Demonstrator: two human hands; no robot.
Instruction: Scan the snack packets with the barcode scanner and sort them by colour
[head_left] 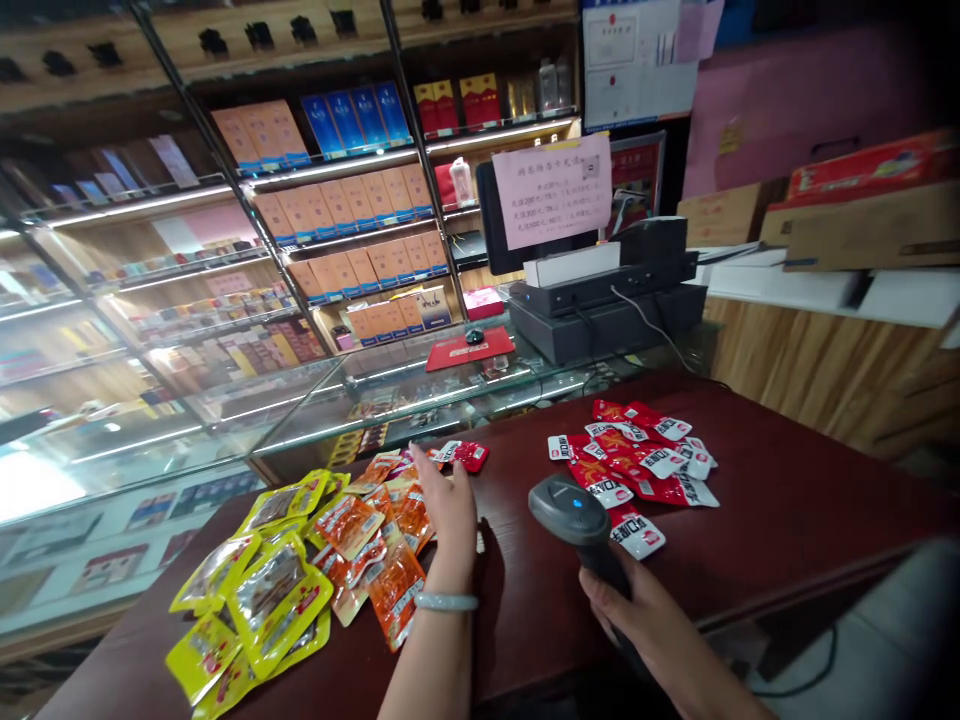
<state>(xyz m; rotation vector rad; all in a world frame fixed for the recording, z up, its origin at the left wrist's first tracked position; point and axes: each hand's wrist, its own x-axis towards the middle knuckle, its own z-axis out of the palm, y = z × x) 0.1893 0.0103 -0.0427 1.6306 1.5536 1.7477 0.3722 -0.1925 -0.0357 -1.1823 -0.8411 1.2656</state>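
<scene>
My right hand point(626, 595) is wrapped round the handle of a dark grey barcode scanner point(570, 510), whose head shows a small blue light. My left hand point(450, 505), with a pale bangle point(446, 602) at the wrist, reaches over the right edge of a heap of orange snack packets point(349, 525). Its thumb and forefinger are apart, and nothing shows between them; the other fingers are partly hidden. Just beyond its fingertips lie small red packets point(469, 456). Yellow snack packets point(281, 590) are heaped at the left. A pile of red-and-white packets point(637, 455) lies beyond the scanner.
All the packets rest on a dark red table point(517, 635). Behind it stands a glass display counter point(390, 390) with a red mat point(469, 348) and a computer mouse point(474, 337). A cash drawer point(600, 325) and a monitor point(491, 220) are at the back, with cardboard boxes point(870, 230) to the right.
</scene>
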